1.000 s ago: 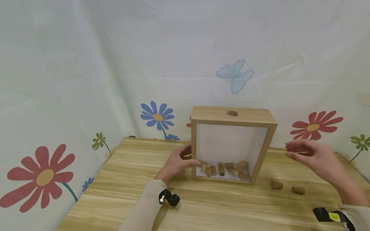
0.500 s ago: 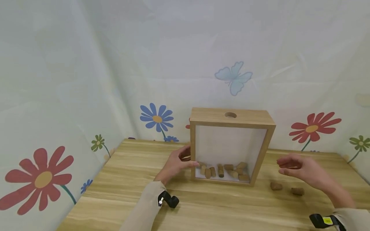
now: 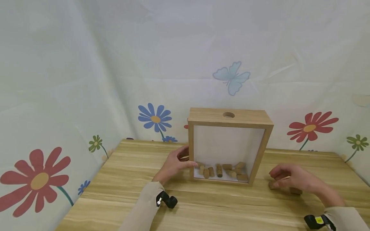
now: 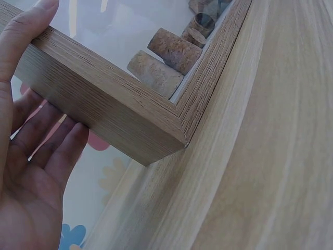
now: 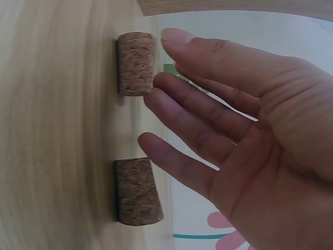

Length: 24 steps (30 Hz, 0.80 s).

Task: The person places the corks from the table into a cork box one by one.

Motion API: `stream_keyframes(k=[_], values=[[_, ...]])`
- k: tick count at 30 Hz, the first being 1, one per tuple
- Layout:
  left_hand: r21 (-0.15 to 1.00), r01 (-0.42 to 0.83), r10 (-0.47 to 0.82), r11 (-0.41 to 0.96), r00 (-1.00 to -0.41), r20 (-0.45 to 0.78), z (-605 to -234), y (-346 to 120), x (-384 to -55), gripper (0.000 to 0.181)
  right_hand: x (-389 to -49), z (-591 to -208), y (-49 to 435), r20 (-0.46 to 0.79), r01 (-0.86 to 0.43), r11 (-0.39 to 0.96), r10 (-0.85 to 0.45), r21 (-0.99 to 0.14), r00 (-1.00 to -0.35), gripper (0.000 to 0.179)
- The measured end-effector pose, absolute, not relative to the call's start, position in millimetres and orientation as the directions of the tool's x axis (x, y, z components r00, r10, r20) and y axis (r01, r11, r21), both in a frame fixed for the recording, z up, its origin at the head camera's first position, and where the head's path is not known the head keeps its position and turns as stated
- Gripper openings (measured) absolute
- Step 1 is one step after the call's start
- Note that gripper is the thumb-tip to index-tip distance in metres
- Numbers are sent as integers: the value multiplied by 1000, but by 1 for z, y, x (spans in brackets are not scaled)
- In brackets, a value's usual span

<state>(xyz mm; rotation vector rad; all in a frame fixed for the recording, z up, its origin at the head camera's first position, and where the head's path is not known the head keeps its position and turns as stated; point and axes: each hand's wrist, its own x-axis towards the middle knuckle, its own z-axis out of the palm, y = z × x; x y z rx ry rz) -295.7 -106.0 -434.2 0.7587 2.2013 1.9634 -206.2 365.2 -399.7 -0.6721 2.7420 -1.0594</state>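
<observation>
A shallow wooden shadow box [image 3: 199, 115] with a clear front stands upright on the table, a round hole [image 3: 228, 115] in its top. Several corks [image 3: 219, 170] lie along its bottom inside. My left hand [image 3: 174, 163] grips the box's left side, thumb on the front frame [image 4: 104, 67] and fingers around the side. To the right of the box, my right hand [image 3: 297, 178] is low over two loose corks. In the right wrist view its relaxed fingers hold nothing; thumb and fingertips are right by the nearer cork [image 5: 136, 63], while the other cork [image 5: 138, 192] lies beyond the lowest finger.
The wood-grain table [image 3: 202, 208] runs back to a white curtain [image 3: 173, 48] printed with flowers and a butterfly, close behind the box. A black wrist camera [image 3: 167, 199] sits on the left sleeve, and another camera [image 3: 313, 221] on the right.
My right hand has come down and to the left, from above the table to the loose corks, partly covering them in the head view. The left hand keeps its grip on the box.
</observation>
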Motion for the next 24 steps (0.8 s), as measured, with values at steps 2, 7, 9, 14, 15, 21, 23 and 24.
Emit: stream_keyframes(k=[2, 7, 9, 14, 15, 21, 23, 24], values=[[952, 303, 422, 48, -870, 256, -434, -106, -295, 76, -207, -401, 365, 25, -354, 640, -463, -682, -886, 32], [952, 303, 425, 48, -868, 255, -435, -107, -296, 77, -208, -405, 364, -3, -338, 636, -472, -694, -882, 32], [954, 297, 425, 46, -870, 250, -436, -107, -296, 78, -208, -406, 363, -5, -339, 643, -471, -687, -882, 32], [951, 306, 433, 50, -864, 255, -436, -107, -297, 79, -209, -410, 361, 6, -348, 650, -466, -675, -885, 27], [950, 307, 433, 52, -865, 255, -436, -107, -296, 78, -209, -410, 361, 10, -350, 654, -464, -671, -886, 25], [954, 295, 424, 49, -871, 248, -435, -107, -296, 74, -210, -412, 358, 24, -348, 685, -435, -640, -900, 17], [955, 293, 425, 48, -871, 246, -435, -107, -296, 74, -209, -411, 358, 31, -335, 699, -409, -632, -912, 16], [955, 292, 425, 47, -872, 245, -435, -107, -296, 73, -209, -411, 357, 41, -335, 707, -398, -623, -917, 16]])
